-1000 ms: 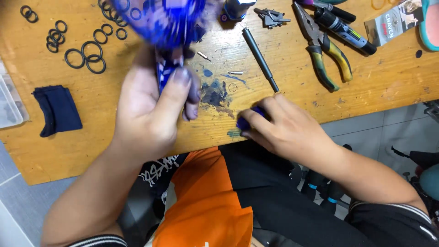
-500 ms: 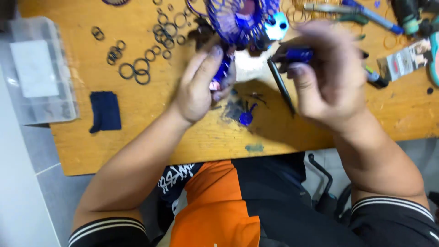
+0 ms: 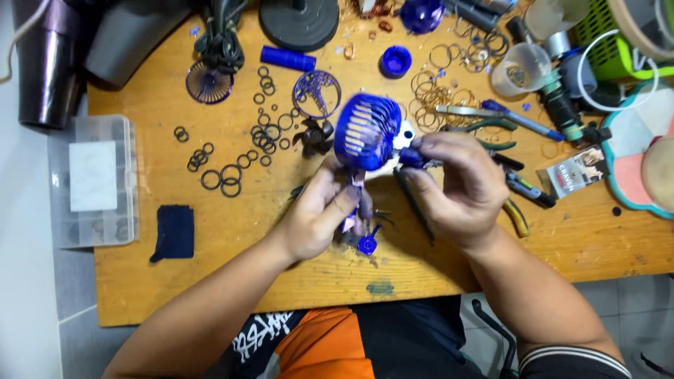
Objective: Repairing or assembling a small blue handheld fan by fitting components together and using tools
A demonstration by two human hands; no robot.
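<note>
A small blue handheld fan [image 3: 368, 132] with a slotted round cage is held above the wooden table [image 3: 232, 231]. My left hand [image 3: 324, 214] grips its blue handle from below. My right hand [image 3: 456, 186] pinches a small blue piece [image 3: 413, 158] against the white side of the fan head. A dark fan blade [image 3: 314, 135] lies on the table just left of the fan. A small blue round part [image 3: 367, 244] lies below my left hand.
Several black rubber rings [image 3: 223, 175] and metal rings [image 3: 439, 91] are scattered about. A clear plastic parts box [image 3: 95, 182] sits at the left edge, a dark cloth [image 3: 173, 232] beside it. Pliers [image 3: 516, 210], a blue cap [image 3: 395, 61], a round wire grille [image 3: 316, 93] and cups lie at the back right.
The camera view has shifted back, showing more of the table. My right hand left the table edge, rose to the fan head, and now holds a small blue piece against it.
</note>
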